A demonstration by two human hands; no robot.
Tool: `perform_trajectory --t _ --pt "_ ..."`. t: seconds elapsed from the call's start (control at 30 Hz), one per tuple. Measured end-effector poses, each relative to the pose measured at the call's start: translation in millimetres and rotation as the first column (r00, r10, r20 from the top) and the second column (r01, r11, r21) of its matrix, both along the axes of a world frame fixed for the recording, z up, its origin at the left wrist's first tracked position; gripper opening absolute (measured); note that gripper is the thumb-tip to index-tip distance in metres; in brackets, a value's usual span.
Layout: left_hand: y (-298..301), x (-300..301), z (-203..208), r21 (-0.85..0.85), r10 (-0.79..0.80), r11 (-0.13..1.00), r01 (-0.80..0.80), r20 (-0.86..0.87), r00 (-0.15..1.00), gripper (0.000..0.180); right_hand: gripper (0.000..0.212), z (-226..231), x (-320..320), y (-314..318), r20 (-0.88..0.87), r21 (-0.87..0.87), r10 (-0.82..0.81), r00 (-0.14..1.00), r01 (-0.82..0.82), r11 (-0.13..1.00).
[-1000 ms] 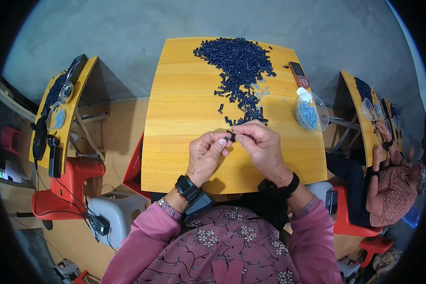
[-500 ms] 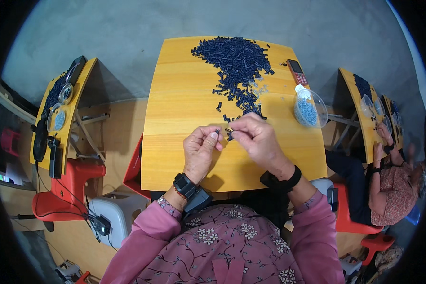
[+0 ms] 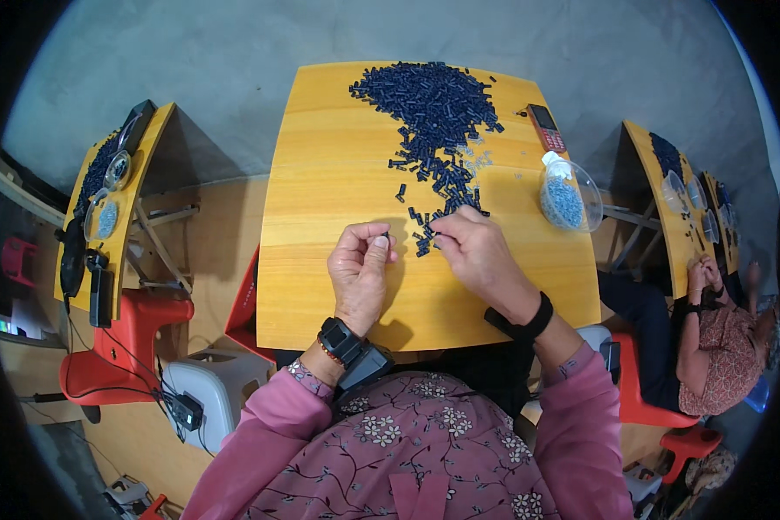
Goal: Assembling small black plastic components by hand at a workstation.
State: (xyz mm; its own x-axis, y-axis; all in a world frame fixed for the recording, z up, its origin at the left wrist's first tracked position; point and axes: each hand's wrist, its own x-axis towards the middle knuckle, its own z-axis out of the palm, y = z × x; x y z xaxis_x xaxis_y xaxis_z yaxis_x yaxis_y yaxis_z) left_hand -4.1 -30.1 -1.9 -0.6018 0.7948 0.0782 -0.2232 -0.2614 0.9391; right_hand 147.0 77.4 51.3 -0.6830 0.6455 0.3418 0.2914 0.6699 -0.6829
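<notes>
Over the near middle of the yellow table (image 3: 321, 199), my left hand (image 3: 360, 267) is closed, thumb against fingers, on a small black plastic piece (image 3: 386, 235) that shows only as a dark tip. My right hand (image 3: 481, 256) reaches to the near end of the loose pieces, thumb and fingers pinched together; whatever is between them is hidden. Beside its fingertips lie several small black tube-shaped pieces (image 3: 423, 243). They trail back to a large heap of the same pieces (image 3: 433, 100) at the table's far side.
At the table's right stands a clear tub (image 3: 563, 204) of small light-blue parts, with a red phone (image 3: 546, 128) behind it. Small clear bits (image 3: 478, 159) lie beside the heap. Side tables hold similar pieces; at the right one sits another person (image 3: 719, 347). A red stool (image 3: 130, 347) stands at left.
My right hand has moved slightly right and away from my left hand, to the loose pieces. My left hand has shifted a little left, still pinching.
</notes>
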Motion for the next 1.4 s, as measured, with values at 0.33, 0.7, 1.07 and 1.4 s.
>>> perform_trajectory --t 0.33,0.7,1.07,1.4 --pt "-0.4 1.2 2.3 0.028 -0.035 0.999 0.032 0.128 0.991 0.015 0.016 -3.8 -29.4 2.7 0.363 0.171 0.01 0.932 -0.078 0.982" --pt "1.6 -0.3 2.1 -0.004 -0.034 0.999 0.035 0.102 0.994 0.01 0.013 -3.7 -26.7 9.8 0.248 0.214 0.024 0.968 -0.078 0.974" --pt "2.5 1.6 6.2 0.029 -0.013 1.0 0.008 0.182 0.983 0.008 0.011 -9.1 10.1 -60.0 -0.099 -0.394 0.177 0.979 -0.202 0.897" --pt "-0.7 -2.8 2.5 0.061 0.013 0.998 -0.03 0.262 0.965 0.008 0.007 -12.5 -4.2 -78.5 -0.069 -0.434 0.232 0.97 -0.238 0.869"
